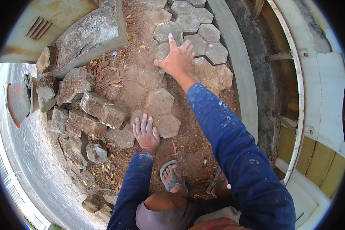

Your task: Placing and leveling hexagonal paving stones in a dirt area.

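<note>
My right hand [178, 57] reaches over the grey hexagonal pavers [187, 23], with its thumb and forefinger stretched apart and the other fingers slightly bent. Nothing shows in its grasp; whether the fingertips touch the paver under them I cannot tell. Flat on the ground at the middle lies my left hand [146, 134], fingers extended, beside a dusty hexagonal paver [168, 125]. Another hexagonal paver [161, 101] adjoins that one on its far side. A rough, broken-edged slab [214, 74] sits to the right of my right wrist.
Loose broken concrete blocks [97, 107] are heaped at the left, beside the road [57, 172]. A concrete plinth [92, 36] stands at the far left. A concrete kerb [239, 57] runs along the right. My sandalled foot [172, 176] rests on soil near me.
</note>
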`<state>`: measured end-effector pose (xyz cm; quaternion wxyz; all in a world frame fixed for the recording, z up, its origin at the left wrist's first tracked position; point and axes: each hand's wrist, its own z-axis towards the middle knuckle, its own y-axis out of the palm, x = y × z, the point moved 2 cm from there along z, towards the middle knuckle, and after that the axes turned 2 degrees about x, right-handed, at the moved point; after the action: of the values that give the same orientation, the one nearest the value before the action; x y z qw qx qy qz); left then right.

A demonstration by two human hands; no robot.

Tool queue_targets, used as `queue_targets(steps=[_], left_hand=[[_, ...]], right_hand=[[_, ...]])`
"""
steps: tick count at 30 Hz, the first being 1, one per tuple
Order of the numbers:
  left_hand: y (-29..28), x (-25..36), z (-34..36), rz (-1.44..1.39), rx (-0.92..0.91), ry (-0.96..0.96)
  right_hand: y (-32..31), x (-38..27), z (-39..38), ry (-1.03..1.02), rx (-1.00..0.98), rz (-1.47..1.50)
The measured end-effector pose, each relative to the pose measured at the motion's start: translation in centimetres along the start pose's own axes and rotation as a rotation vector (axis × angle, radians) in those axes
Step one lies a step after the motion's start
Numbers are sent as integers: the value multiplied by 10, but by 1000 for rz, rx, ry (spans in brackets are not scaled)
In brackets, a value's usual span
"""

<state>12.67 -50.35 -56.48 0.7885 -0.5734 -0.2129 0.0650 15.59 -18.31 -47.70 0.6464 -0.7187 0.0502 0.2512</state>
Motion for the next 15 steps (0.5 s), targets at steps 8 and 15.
queue_targets(steps=[8,15], left_hand=[[-5,-1,2,-9,31,2],[-5,0,2,-60,29,-2]], right_hand=[[-9,-10,1,-38,8,-53],[-21,-19,10,80,-90,-22]])
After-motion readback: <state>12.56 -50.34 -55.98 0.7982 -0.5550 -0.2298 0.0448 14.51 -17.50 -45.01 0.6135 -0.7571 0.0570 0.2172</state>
